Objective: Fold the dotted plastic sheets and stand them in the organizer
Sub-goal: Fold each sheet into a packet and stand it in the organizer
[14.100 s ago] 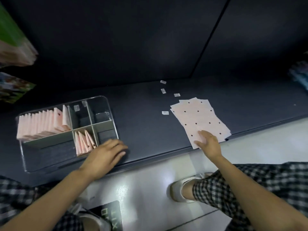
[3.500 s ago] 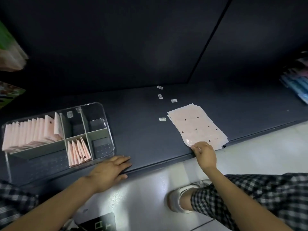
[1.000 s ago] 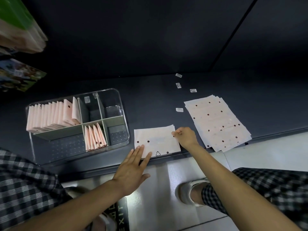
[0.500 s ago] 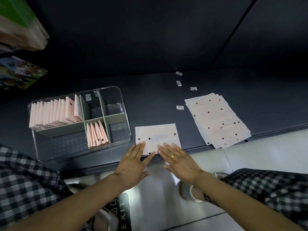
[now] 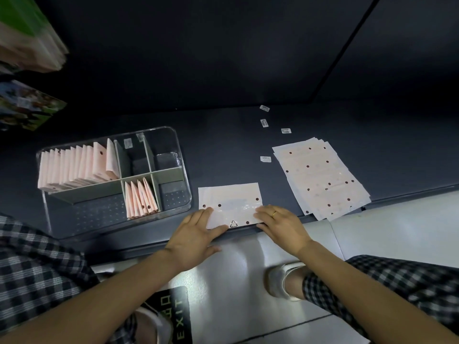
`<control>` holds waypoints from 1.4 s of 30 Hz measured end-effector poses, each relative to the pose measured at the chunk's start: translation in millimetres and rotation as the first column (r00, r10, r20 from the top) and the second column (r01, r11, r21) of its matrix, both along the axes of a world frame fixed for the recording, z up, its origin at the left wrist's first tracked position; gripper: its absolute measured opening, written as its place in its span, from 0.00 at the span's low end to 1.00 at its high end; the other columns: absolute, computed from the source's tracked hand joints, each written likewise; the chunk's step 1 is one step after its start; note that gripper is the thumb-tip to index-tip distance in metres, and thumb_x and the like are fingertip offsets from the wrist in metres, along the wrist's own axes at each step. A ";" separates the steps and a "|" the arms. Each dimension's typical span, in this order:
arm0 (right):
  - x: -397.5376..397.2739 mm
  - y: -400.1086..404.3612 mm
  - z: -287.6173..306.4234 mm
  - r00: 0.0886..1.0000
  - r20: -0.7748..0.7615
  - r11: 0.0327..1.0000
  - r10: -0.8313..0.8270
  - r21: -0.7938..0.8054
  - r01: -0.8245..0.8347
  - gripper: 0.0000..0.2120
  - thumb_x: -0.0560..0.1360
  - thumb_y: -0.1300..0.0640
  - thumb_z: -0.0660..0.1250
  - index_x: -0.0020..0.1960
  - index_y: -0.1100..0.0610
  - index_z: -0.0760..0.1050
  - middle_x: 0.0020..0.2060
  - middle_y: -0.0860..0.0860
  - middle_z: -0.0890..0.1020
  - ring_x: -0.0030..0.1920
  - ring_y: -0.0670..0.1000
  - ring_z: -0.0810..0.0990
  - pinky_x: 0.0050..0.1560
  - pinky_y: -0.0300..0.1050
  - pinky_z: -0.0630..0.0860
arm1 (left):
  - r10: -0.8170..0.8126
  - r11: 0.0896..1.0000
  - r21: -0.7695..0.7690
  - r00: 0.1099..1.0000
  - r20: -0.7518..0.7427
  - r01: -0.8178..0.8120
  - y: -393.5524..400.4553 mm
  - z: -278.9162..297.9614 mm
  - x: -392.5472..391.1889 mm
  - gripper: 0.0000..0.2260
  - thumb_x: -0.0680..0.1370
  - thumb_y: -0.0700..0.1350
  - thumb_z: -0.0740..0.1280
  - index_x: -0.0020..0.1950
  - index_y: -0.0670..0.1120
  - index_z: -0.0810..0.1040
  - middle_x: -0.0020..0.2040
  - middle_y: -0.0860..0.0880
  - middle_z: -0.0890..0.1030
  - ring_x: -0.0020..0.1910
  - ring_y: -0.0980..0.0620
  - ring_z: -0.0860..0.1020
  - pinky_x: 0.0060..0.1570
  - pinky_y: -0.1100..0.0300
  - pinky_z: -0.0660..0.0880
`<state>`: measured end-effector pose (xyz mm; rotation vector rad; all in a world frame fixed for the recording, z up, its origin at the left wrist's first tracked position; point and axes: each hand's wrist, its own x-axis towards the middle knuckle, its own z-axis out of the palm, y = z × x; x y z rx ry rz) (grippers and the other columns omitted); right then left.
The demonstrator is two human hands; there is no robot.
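— Moved since half a second ago?
— Spread apart: left hand point(image 5: 196, 234) now at the left near corner of the single dotted sheet point(image 5: 229, 203), right hand point(image 5: 283, 225) at its right near corner. Both closer together, near the sheet's middle, before. Sheet itself unchanged in place.

— Hands gripping anything?
— No. Fingers straight on both, lying flat, pressing the sheet's near edge against the table point(image 5: 223, 150). Ring on one right finger.

— Where exactly, that sheet?
— Flat at the table's near edge, just right of the organizer point(image 5: 181, 194), apart from it. Row of dark dots across its middle, small triangle mark near the front edge between the two hands.

— And the rest of the sheets?
— Loose stack of unfolded sheets point(image 5: 320, 180) further right of the organizer, beyond the single sheet, slightly fanned, one corner overhanging the table edge.

— Inside the organizer?
— Long row of folded sheets point(image 5: 74, 167) standing in the far left compartment, leaning a little. Four more folded sheets point(image 5: 141, 199) upright in the near middle compartment. Other compartments: nothing seen standing in them.

— Anything else around?
— Four small white labels point(image 5: 265, 158) scattered on the table right of the organizer, behind the single sheet. Checked trousers and pale shoes below, plus a floor sign reading EXIT point(image 5: 180, 321).
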<state>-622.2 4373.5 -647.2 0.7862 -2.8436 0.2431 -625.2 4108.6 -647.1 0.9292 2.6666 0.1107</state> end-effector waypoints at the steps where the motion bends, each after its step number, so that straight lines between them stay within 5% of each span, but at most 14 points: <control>1: -1.8 0.9 1.1 1.000 -0.008 1.000 0.023 0.012 -0.023 0.13 0.59 0.60 0.81 0.43 0.57 0.84 0.45 0.52 0.85 0.43 0.52 0.85 0.43 0.46 0.82 | 0.008 1.000 0.003 1.000 -0.001 -0.008 0.5 0.3 -1.1 0.25 0.78 0.63 0.54 0.74 0.61 0.56 0.76 0.42 0.52 0.75 0.45 0.52 0.72 0.54 0.48; 7: -12.0 2.9 6.6 0.996 0.079 0.998 0.038 0.038 -0.041 0.07 0.64 0.67 0.75 0.40 0.60 0.79 0.37 0.53 0.83 0.36 0.56 0.82 0.33 0.45 0.79 | 0.086 0.991 0.104 0.996 -0.015 -0.084 3.6 3.5 -13.1 0.24 0.77 0.60 0.61 0.70 0.52 0.65 0.70 0.46 0.64 0.68 0.48 0.64 0.66 0.57 0.58; 11: -23.2 -0.3 14.1 0.897 0.418 0.956 -0.144 -0.175 0.234 0.08 0.79 0.58 0.60 0.54 0.59 0.74 0.50 0.52 0.82 0.49 0.53 0.78 0.48 0.49 0.75 | 0.175 0.954 0.241 0.983 0.045 -0.181 7.6 5.2 -20.9 0.25 0.77 0.56 0.64 0.71 0.48 0.64 0.65 0.49 0.68 0.63 0.49 0.68 0.64 0.58 0.62; 13: -33.1 -1.4 16.6 0.834 0.522 0.905 -0.179 -0.246 0.347 0.06 0.80 0.56 0.57 0.51 0.57 0.71 0.41 0.46 0.80 0.40 0.47 0.76 0.41 0.45 0.70 | 0.255 0.910 0.314 0.963 0.089 -0.270 12.7 7.3 -20.1 0.26 0.78 0.53 0.64 0.73 0.48 0.61 0.67 0.48 0.67 0.64 0.48 0.69 0.64 0.57 0.63; 17: -57.4 -6.1 15.0 0.718 0.652 0.802 -0.242 -0.282 0.527 0.05 0.80 0.54 0.56 0.50 0.55 0.67 0.32 0.47 0.74 0.34 0.47 0.71 0.35 0.43 0.65 | 0.396 0.787 0.473 0.912 0.103 -0.396 25.4 15.4 -17.7 0.31 0.78 0.49 0.65 0.77 0.48 0.54 0.76 0.45 0.55 0.75 0.47 0.55 0.73 0.55 0.54; 20: -73.5 -9.5 11.6 0.663 0.704 0.783 -0.255 -0.252 0.569 0.05 0.80 0.54 0.57 0.49 0.55 0.69 0.39 0.52 0.78 0.40 0.51 0.73 0.39 0.43 0.65 | 0.310 0.867 0.428 0.949 -0.060 -0.256 28.3 15.8 -15.1 0.34 0.77 0.48 0.67 0.77 0.46 0.53 0.78 0.44 0.48 0.77 0.46 0.46 0.74 0.50 0.44; 24: -88.8 -14.4 8.5 0.634 0.711 0.832 -0.304 -0.126 0.540 0.06 0.81 0.54 0.56 0.47 0.53 0.67 0.46 0.53 0.79 0.46 0.53 0.75 0.43 0.45 0.68 | 0.163 0.966 0.225 0.974 -0.155 -0.126 28.4 9.8 -13.8 0.34 0.74 0.51 0.70 0.75 0.40 0.60 0.76 0.41 0.58 0.75 0.42 0.56 0.71 0.43 0.51; 29: -96.1 -19.4 8.9 0.602 0.702 0.842 -0.380 -0.006 0.539 0.10 0.81 0.53 0.54 0.53 0.57 0.71 0.52 0.56 0.79 0.52 0.57 0.77 0.51 0.50 0.73 | 0.108 0.994 0.028 0.990 -0.088 -0.106 21.1 -14.2 -18.4 0.35 0.80 0.60 0.51 0.72 0.47 0.30 0.76 0.46 0.35 0.74 0.48 0.32 0.71 0.54 0.30; 39: -95.1 -30.7 9.5 0.562 0.663 0.783 -0.494 0.059 0.619 0.11 0.81 0.53 0.54 0.55 0.58 0.71 0.52 0.58 0.79 0.52 0.60 0.77 0.46 0.47 0.70 | 0.064 0.997 -0.049 0.997 -0.034 -0.065 15.8 -23.6 -25.9 0.33 0.76 0.68 0.43 0.71 0.56 0.28 0.74 0.38 0.32 0.72 0.43 0.28 0.73 0.50 0.33; 42: -78.1 -40.6 13.8 0.737 0.327 0.785 -0.591 0.023 0.619 0.10 0.79 0.55 0.59 0.56 0.59 0.72 0.52 0.57 0.79 0.52 0.60 0.75 0.48 0.50 0.69 | 0.062 0.996 -0.056 0.998 -0.015 -0.063 16.1 -23.6 -26.9 0.33 0.76 0.69 0.44 0.71 0.57 0.28 0.74 0.37 0.31 0.73 0.42 0.29 0.73 0.50 0.34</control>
